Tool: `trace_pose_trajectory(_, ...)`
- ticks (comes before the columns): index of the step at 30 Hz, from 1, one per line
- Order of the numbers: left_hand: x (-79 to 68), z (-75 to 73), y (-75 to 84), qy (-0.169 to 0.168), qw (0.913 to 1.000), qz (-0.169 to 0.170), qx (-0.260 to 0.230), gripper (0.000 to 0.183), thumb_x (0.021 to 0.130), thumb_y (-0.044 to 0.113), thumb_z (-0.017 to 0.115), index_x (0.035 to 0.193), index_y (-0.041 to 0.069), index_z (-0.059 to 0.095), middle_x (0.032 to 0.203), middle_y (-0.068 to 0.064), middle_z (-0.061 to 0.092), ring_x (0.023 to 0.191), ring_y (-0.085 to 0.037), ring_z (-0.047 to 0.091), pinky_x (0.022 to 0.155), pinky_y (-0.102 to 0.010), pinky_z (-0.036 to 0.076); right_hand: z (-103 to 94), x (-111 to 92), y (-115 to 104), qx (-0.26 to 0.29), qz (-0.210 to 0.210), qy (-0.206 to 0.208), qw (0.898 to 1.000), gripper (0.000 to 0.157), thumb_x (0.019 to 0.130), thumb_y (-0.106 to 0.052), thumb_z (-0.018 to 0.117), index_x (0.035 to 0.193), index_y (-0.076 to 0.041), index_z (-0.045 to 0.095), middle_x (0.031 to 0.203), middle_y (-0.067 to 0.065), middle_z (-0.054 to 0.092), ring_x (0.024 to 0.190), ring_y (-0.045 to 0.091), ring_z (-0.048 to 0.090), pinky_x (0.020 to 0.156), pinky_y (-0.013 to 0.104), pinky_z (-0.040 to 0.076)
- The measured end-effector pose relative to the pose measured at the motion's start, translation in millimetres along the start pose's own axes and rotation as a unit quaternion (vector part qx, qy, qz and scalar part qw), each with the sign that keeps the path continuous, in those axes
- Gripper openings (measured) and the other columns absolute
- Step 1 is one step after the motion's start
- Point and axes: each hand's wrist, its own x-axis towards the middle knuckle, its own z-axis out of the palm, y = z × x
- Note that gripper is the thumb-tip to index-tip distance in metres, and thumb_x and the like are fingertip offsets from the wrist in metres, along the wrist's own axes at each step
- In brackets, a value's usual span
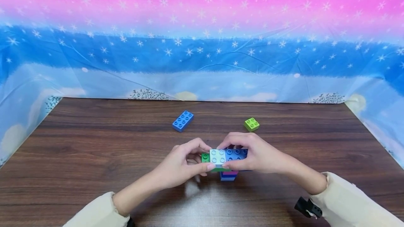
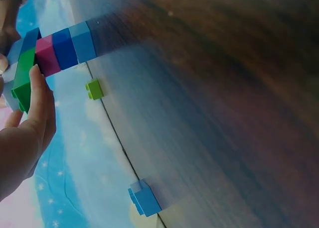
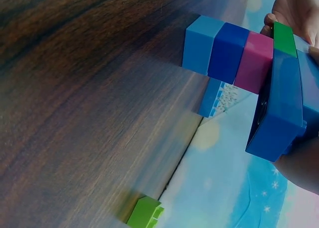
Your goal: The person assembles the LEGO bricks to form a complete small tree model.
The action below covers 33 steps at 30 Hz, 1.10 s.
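Observation:
A small tower of bricks stands upright on the table, its column light blue (image 3: 202,44), dark blue (image 3: 228,51) and pink (image 3: 254,61) from the bottom up. Across the column lie a green brick (image 2: 24,76) on the left and a blue brick (image 3: 281,103) on the right. Over their junction sits a pale blue brick (image 1: 217,157), studs up. My left hand (image 1: 180,164) grips the green brick's left end between thumb and fingers. With thumb in front and fingertips behind, my right hand (image 1: 265,153) pinches the pale blue brick, its palm over the blue brick.
Farther back on the brown wooden table (image 1: 94,143) lie a loose blue brick (image 1: 183,121) to the left and a lime green brick (image 1: 251,124) to the right. A snowflake-patterned cloth (image 1: 202,55) hangs behind the table and along its sides.

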Motion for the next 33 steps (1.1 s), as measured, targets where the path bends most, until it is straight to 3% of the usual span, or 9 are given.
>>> trace_pose_trajectory(10,0.3,0.5,0.7,0.004,0.9999,-0.015,-0.004,0.023,0.083,0.006,0.066,0.103,0.0,0.056,0.09,-0.01,0.06,0.07,-0.022,0.062,0.062,-0.038,0.053,-0.8,-3.2,1.3,-0.008,0.006,0.003,1.0,0.027,0.082,-0.02,0.07,0.108,-0.014,0.062,0.1,-0.004,0.061,0.081,0.01,0.055,0.066,0.027,0.049)
trace_pose_trajectory(27,1.4,1.4,1.9,0.007,0.9997,-0.015,0.019,0.024,0.084,0.009,0.066,0.103,0.001,0.056,0.089,-0.009,0.061,0.07,-0.021,0.062,0.062,-0.036,0.053,-15.5,-24.3,3.4,-0.03,0.056,-0.008,0.998,0.03,0.082,-0.023,0.07,0.11,-0.016,0.06,0.105,-0.005,0.06,0.085,0.01,0.054,0.069,0.027,0.048)
trace_pose_trajectory(33,1.3,1.6,1.6,0.007,0.9997,-0.018,0.015,0.024,0.083,0.009,0.067,0.103,0.001,0.056,0.092,-0.01,0.061,0.071,-0.022,0.062,0.063,-0.035,0.054,-22.0,-33.2,6.4,-0.042,0.046,0.001,0.998,0.03,0.08,-0.019,0.071,0.109,-0.015,0.06,0.103,-0.005,0.06,0.085,0.01,0.055,0.071,0.028,0.049)
